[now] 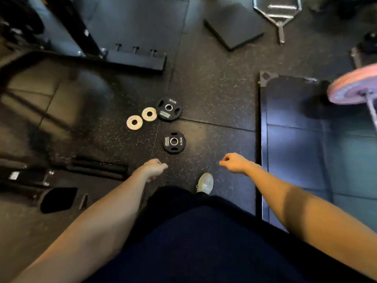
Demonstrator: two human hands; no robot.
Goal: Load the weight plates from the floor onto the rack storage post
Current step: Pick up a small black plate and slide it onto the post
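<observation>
Four weight plates lie flat on the speckled rubber floor (214,82), none yet lifted. Nearest the person: a black 2.5 kg plate (174,142) with grip slots, just ahead of the hands. Beyond it: a larger black 5 kg plate (168,108), touching or almost touching a small pale plate (149,114); a second small pale plate (134,122) lies just beside that one. Left hand (154,168): loosely curled, holding nothing, hanging above the floor. Right hand (233,162): curled into a loose fist, likewise empty. Both arms hang forward, probably for an approach to the nearest plate, though no reach has begun. One pale shoe (205,183) is planted between the hands. Rack frame (85,37) stands at upper left; its storage post cannot be made out. A pink plate on a bar (355,86) sits at the right edge.
</observation>
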